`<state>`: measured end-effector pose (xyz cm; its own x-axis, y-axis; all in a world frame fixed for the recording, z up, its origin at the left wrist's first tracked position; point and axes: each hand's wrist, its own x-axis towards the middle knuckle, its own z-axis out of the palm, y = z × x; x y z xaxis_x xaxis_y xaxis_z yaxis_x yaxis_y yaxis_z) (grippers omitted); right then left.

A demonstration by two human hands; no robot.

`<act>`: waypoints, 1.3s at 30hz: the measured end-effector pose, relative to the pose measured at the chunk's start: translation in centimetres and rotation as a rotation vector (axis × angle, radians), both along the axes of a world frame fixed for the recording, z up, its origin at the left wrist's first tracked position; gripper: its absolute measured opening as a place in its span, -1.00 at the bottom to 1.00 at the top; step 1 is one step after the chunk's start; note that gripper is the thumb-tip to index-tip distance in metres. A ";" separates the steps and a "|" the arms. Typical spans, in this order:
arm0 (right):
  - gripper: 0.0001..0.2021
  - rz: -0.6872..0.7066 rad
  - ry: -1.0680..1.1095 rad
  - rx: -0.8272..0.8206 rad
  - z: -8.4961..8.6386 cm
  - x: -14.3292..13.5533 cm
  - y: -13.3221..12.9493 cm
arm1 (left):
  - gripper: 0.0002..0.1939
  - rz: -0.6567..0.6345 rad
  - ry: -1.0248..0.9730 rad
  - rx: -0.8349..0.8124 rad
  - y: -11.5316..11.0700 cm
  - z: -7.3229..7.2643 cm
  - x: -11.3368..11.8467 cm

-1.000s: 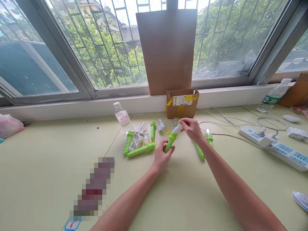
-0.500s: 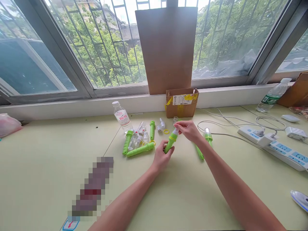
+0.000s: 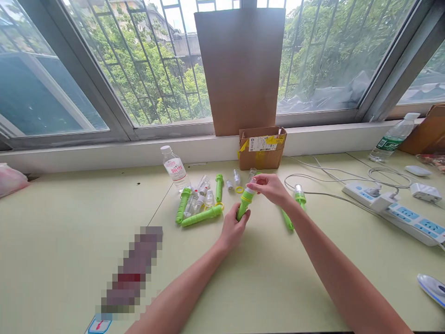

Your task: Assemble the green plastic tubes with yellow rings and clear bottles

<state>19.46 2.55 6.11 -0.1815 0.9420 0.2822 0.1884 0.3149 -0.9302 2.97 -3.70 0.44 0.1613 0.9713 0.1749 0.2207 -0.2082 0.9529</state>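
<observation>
My left hand (image 3: 233, 227) is wrapped round a ribbed green plastic tube (image 3: 245, 204), which tilts up and to the right. At its upper end, the fingertips of my right hand (image 3: 269, 188) pinch a small white and clear piece (image 3: 251, 184); the fingers partly cover it. To the left of my hands lie several more green tubes, among them one tube (image 3: 202, 216) on its side, with clear plastic caps (image 3: 209, 198) and yellow rings (image 3: 239, 189) among them. Right of my hands, behind my right forearm, is a green tube with a clear top (image 3: 299, 197).
A water bottle (image 3: 175, 169) stands behind the parts, and a small cardboard box (image 3: 262, 160) is against the sill. On the right are a power strip (image 3: 396, 213), white cables (image 3: 323, 180) and another bottle (image 3: 392, 138). A blurred dark object (image 3: 134, 269) lies front left.
The green tube has tipped slightly left at its upper end, and my right fingers have shifted slightly with it. Both hands keep their hold.
</observation>
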 end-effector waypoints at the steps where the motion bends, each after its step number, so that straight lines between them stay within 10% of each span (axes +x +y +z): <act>1: -0.65 -0.004 0.000 0.008 0.1 -0.1 -0.1 | -0.72 -0.003 -0.002 -0.007 0.0 0.0 0.0; 10: -0.54 -0.037 0.098 0.039 1.0 -1.1 -0.3 | -0.70 -0.037 -0.048 -0.117 0.1 -0.4 0.4; 14: -0.50 -0.280 0.136 0.033 -0.5 -0.4 1.1 | -0.72 -0.044 -0.061 -0.102 0.1 -0.6 0.4; 19: -0.68 -0.503 -0.211 0.060 -3.1 0.6 3.2 | -0.75 -0.062 -0.149 -0.122 0.2 -1.0 0.4; 24: -0.66 -0.485 -0.706 0.118 -4.6 -0.2 4.7 | -0.76 -0.039 -0.185 -0.068 0.3 -1.2 0.5; 39: -0.61 -0.348 -1.228 0.101 -6.0 -2.2 7.2 | -0.84 -0.071 -0.148 -0.037 0.4 -1.8 0.5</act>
<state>17.23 9.72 0.14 -0.1218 0.9764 0.1785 0.9889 0.1348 -0.0624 3.52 -3.35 -1.32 0.2052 0.9646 0.1659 0.0632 -0.1822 0.9812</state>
